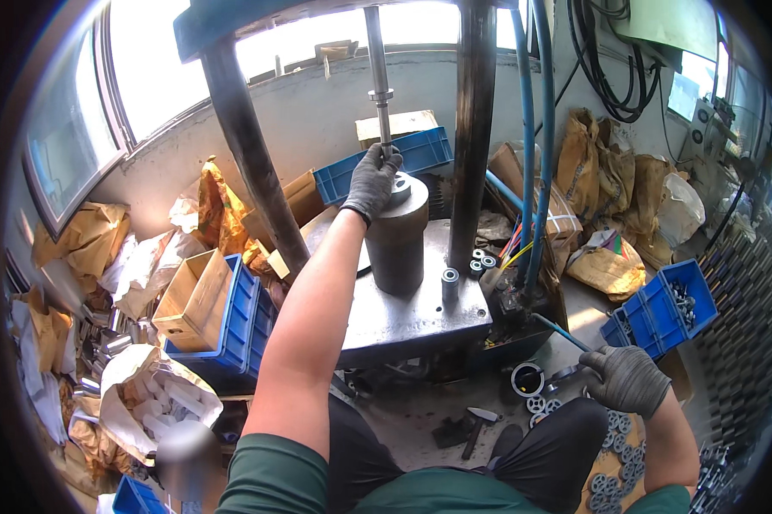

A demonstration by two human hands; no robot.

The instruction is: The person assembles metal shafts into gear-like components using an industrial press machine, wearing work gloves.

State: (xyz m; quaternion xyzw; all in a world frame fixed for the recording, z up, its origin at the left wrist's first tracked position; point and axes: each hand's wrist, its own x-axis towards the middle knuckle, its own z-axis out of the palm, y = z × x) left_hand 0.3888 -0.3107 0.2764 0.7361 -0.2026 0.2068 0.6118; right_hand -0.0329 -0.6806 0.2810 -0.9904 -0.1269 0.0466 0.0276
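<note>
My left hand (371,182), in a dark grey glove, reaches up to the top of a thick steel cylinder (399,248) on the press table. Its fingers are closed near the lower end of the upright press rod (378,64); what lies inside them is hidden. Beside the fingers, a metal ring (400,186) rests on the cylinder's top. Low on the right, my gloved right hand (630,381) is closed around the end of a blue lever (562,331). Several small bushings (450,284) stand on the right part of the metal press table (412,321).
Dark press columns (475,128) flank the cylinder, with blue hoses (544,128) at right. A hammer (476,430) lies on the floor. Toothed metal rings (604,493) cover a board beside my right leg. Blue crates (664,308) and an open sack (159,403) stand around.
</note>
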